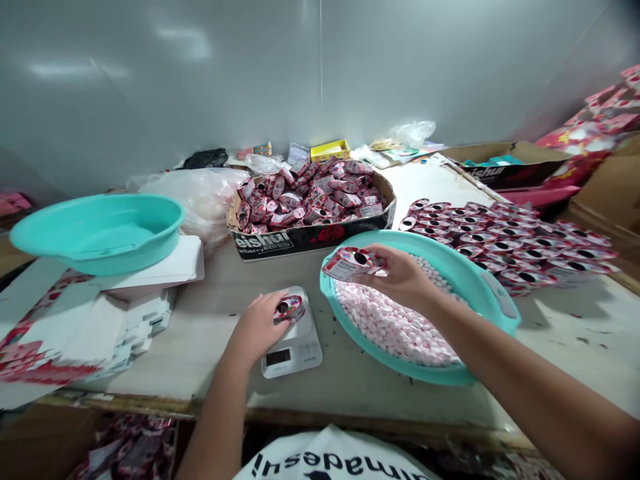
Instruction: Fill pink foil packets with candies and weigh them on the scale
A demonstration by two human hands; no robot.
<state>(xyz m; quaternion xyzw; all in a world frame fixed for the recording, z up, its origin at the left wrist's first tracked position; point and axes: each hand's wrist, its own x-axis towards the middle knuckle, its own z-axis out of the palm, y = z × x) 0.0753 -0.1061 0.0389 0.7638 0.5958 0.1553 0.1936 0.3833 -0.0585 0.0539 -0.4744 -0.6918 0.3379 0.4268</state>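
On the white kitchen scale [293,340] rests a small printed candy box [290,308] with a dark round opening on top. The fingers of my left hand [257,327] close around its side. Over the turquoise basin [493,303], my right hand [400,273] grips another printed candy box [350,262], tilted to the left with its dark opening showing. White and pale pink candies [400,327] fill much of the basin below it. The scale's dark display faces me, too small to read.
Behind the scale stands a black carton [310,243] heaped with similar boxes. Rows of upright boxes [500,243] occupy the right side. An oval turquoise basin [100,233] sits at left above flat white cartons [95,327]. Plastic bags [195,190] lie behind.
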